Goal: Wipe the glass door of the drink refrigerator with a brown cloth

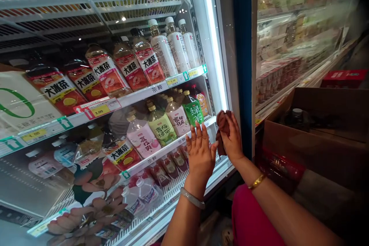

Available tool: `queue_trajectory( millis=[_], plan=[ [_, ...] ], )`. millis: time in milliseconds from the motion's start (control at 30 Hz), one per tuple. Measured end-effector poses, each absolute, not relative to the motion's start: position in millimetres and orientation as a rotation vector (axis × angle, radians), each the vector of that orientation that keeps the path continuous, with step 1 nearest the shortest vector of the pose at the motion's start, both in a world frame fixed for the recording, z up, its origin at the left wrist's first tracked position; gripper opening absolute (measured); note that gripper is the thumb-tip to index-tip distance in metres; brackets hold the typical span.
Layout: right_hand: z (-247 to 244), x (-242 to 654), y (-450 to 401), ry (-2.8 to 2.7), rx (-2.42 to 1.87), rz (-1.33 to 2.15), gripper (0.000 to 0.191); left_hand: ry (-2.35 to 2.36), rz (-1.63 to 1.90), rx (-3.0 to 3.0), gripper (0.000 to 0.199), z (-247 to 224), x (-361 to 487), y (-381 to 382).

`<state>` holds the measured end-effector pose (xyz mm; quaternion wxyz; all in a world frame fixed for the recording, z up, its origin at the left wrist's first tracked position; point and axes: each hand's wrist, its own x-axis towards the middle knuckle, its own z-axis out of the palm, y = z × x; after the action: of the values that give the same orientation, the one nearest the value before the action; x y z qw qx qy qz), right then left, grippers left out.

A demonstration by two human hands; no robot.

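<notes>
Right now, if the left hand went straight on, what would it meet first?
Left hand: probably the glass, possibly touching now; depth is unclear. Behind the glass, the green bottle roughly lines up.

Left of the right hand's (235,142) grip on the crumpled brown cloth (220,132), clear plastic bottles (142,138) with printed labels stand on long white metal shelves (135,98) behind a flat transparent glass pane (95,207), and right of it lies a rectangular brown cardboard box (294,138).
</notes>
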<state>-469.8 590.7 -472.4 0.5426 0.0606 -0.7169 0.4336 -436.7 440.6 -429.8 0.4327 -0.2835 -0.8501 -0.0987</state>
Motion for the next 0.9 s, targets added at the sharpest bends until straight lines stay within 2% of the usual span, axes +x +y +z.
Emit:
queue_trajectory(
  millis=[67, 233, 467, 667, 833, 900],
  plan=[
    [-470, -466, 575, -1.687, 0.129, 1.045, 0.064, -2.136, -0.241, -0.710, 0.078, -428, -436, 437],
    [-467, -453, 540, -1.818, 0.418, 0.952, 0.056, -2.129, -0.231, -0.707, 0.079, -426, -433, 412],
    [-475, -468, 575, -1.617, 0.092, 1.016, 0.074, -2.075, -0.132, -0.628, 0.077, -438, -432, 406],
    [-466, -451, 544, -1.788, 0.436, 0.954, 0.060, -2.039, -0.175, -0.643, 0.073, -448, -428, 403],
    [-465, -456, 559, -1.626, 0.140, 1.060, 0.069, -2.046, -0.117, -0.633, 0.076, -455, -422, 397],
    [-467, -455, 554, -1.658, 0.185, 1.056, 0.071, -2.043, -0.129, -0.614, 0.076, -456, -421, 399]
  ],
)
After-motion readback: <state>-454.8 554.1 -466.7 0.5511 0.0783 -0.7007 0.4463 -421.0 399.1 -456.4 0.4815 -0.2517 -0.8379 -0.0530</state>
